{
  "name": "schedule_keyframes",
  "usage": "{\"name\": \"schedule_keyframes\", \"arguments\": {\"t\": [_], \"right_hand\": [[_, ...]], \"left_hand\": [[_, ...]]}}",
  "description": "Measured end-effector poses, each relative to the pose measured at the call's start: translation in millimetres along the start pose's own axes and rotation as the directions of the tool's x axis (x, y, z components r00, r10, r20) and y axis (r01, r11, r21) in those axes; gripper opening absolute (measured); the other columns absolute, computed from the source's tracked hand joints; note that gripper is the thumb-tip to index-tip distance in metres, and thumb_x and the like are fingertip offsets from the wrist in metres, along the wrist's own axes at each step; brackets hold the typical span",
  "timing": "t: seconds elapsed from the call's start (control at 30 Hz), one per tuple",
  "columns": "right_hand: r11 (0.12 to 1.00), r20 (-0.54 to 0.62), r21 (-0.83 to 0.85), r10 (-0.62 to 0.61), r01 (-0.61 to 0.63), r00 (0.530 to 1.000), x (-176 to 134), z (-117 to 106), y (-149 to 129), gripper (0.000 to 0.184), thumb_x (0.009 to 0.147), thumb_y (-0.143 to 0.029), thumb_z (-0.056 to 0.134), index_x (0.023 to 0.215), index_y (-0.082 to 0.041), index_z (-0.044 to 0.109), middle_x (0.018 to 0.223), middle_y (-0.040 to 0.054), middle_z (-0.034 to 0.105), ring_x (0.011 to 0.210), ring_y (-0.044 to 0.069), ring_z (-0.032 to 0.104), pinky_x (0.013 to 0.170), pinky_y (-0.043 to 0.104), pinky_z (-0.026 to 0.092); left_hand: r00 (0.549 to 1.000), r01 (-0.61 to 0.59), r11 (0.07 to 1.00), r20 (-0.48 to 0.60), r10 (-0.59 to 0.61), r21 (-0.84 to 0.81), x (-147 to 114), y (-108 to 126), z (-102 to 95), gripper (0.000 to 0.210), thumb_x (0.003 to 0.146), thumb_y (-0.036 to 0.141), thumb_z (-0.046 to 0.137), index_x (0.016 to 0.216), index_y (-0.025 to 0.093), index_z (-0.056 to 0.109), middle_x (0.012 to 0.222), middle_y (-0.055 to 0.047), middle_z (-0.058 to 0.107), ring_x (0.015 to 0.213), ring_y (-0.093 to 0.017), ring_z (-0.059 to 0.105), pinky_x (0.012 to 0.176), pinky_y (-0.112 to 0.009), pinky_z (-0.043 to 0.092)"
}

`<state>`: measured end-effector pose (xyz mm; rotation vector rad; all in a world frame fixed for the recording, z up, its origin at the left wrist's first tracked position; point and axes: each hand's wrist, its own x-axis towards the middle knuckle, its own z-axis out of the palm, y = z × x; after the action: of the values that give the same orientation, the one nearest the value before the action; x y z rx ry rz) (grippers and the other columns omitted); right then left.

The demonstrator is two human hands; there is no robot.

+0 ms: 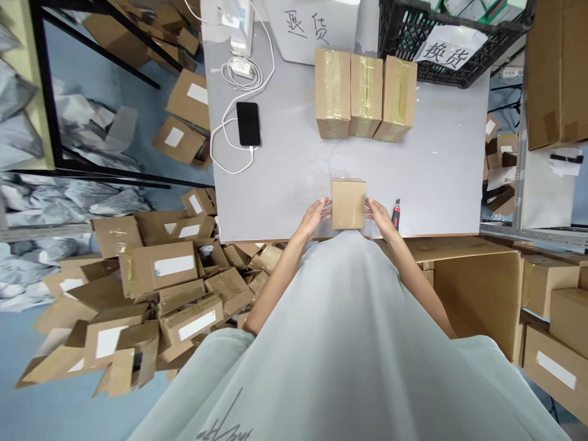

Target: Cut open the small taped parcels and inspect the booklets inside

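Note:
A small cardboard box [348,204] sits at the table's front edge, close to my body. My left hand [316,215] is at its left side and my right hand [378,214] at its right, so the box is held between my fingertips. The fingers' far ends are partly hidden by the box. Just right of my right hand lies a red and black utility knife [395,214] with its blade out. Farther back, three taped cardboard boxes stand in a row: a left one [332,92], a middle one [366,92] and a right one [397,98].
A phone [248,124] on a white cable lies at the left, below a power strip [242,37]. At the back are a grey-white bin [312,27] and a black crate [459,73]. Opened cartons [160,269] pile up left of the table; a large carton [478,294] stands right.

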<state>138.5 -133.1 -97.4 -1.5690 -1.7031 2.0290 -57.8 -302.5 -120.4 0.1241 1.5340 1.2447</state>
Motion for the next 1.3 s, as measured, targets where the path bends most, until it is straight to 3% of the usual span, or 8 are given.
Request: {"name": "schedule_keyframes", "arguments": {"t": [0.3, 0.4, 0.53, 0.67, 0.87, 1.07, 1.3], "right_hand": [[0.997, 0.033, -0.048, 0.055, -0.053, 0.998, 12.9, 11.9, 11.9, 0.061, 0.107, -0.068, 0.054, 0.136, -0.019, 0.076, 0.15, 0.015, 0.073, 0.126, 0.029, 0.074, 0.112, 0.048, 0.061], [0.996, 0.025, -0.066, 0.067, -0.066, 0.997, 19.0, 11.8, 14.6, 0.061, 0.105, -0.068, 0.056, 0.136, -0.019, 0.075, 0.151, 0.0157, 0.072, 0.132, 0.029, 0.072, 0.115, 0.05, 0.059], [0.996, 0.008, -0.062, 0.06, -0.059, 0.998, 26.7, 10.9, 14.3, 0.061, 0.106, -0.068, 0.054, 0.144, -0.023, 0.071, 0.163, 0.0138, 0.064, 0.145, 0.028, 0.064, 0.12, 0.047, 0.056], [0.999, 0.071, 0.007, 0.053, -0.054, 0.996, 29.6, 13.3, 8.7, 0.061, 0.11, -0.066, 0.049, 0.145, -0.02, 0.071, 0.162, 0.0157, 0.065, 0.149, 0.028, 0.062, 0.124, 0.048, 0.053], [1.0, 0.058, 0.024, -0.003, 0.002, 0.998, 11.7, 5.2, -6.1, 0.069, 0.11, -0.072, 0.046, 0.147, -0.019, 0.071, 0.161, 0.017, 0.066, 0.148, 0.031, 0.065, 0.123, 0.05, 0.054], [0.996, 0.051, 0.021, -0.087, 0.086, 0.995, -16.7, -9.2, -14.9, 0.078, 0.105, -0.08, 0.051, 0.154, -0.022, 0.067, 0.166, 0.0136, 0.062, 0.152, 0.029, 0.061, 0.124, 0.047, 0.053], [0.993, -0.017, -0.066, -0.096, 0.094, 0.995, -8.8, -0.3, -8.4, 0.074, 0.1, -0.075, 0.063, 0.149, -0.02, 0.07, 0.16, 0.0147, 0.067, 0.146, 0.032, 0.065, 0.122, 0.051, 0.054]], "left_hand": [[0.995, 0.091, 0.995, -0.039, -0.089, 0.049, 13.5, -20.2, -0.2, 0.062, 0.099, 0.071, 0.065, 0.132, 0.02, 0.072, 0.157, -0.02, 0.068, 0.132, -0.033, 0.072, 0.115, -0.049, 0.055], [0.99, 0.126, 0.99, -0.078, -0.121, 0.063, 19.7, -23.6, -3.3, 0.058, 0.098, 0.07, 0.066, 0.13, 0.021, 0.073, 0.158, -0.02, 0.066, 0.137, -0.035, 0.069, 0.118, -0.052, 0.053], [0.987, 0.106, 0.993, -0.128, -0.098, 0.055, 30.9, -17.6, -3.8, 0.065, 0.1, 0.07, 0.063, 0.143, 0.021, 0.066, 0.172, -0.02, 0.052, 0.156, -0.035, 0.055, 0.125, -0.052, 0.047], [0.99, 0.087, 0.995, -0.114, -0.081, 0.044, 38.9, -3.6, 0.9, 0.068, 0.102, 0.072, 0.057, 0.142, 0.018, 0.067, 0.166, -0.023, 0.058, 0.156, -0.034, 0.056, 0.127, -0.051, 0.045], [0.998, -0.011, 1.0, -0.06, 0.012, 0.024, 22.7, 13.2, -2.3, 0.072, 0.103, 0.075, 0.056, 0.144, 0.018, 0.067, 0.162, -0.023, 0.063, 0.142, -0.034, 0.068, 0.12, -0.049, 0.051], [0.993, -0.105, 0.994, -0.054, 0.106, 0.018, -5.1, 20.7, -8.9, 0.072, 0.097, 0.075, 0.067, 0.141, 0.018, 0.071, 0.153, -0.02, 0.071, 0.132, -0.032, 0.073, 0.119, -0.048, 0.054], [0.996, -0.052, 0.994, -0.064, 0.058, 0.1, -6.4, 14.3, -6.5, 0.067, 0.091, 0.06, 0.078, 0.142, 0.018, 0.07, 0.142, -0.017, 0.077, 0.127, -0.033, 0.076, 0.117, -0.049, 0.055]]}}
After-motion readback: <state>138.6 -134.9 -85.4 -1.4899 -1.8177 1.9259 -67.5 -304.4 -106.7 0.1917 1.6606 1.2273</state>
